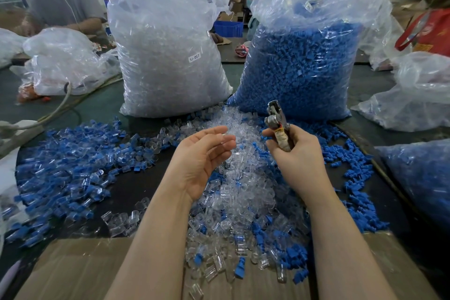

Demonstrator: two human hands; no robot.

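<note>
Head view, pliers (276, 120) gripped in right hand (295, 153), left hand (202, 158) beside

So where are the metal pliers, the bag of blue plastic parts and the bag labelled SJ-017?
Metal pliers (272, 120): head view, on the pivot.
Clear bag of blue plastic parts (299, 68): head view, bulging front.
Clear bag labelled SJ-017 (194, 58): head view, white label.

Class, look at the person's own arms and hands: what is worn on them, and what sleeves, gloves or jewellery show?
Nothing worn shows. The left forearm and right forearm are bare to the frame's lower edge, with no sleeve showing. The left hand and right hand have no gloves, and no ring, watch or bracelet shows.
</note>
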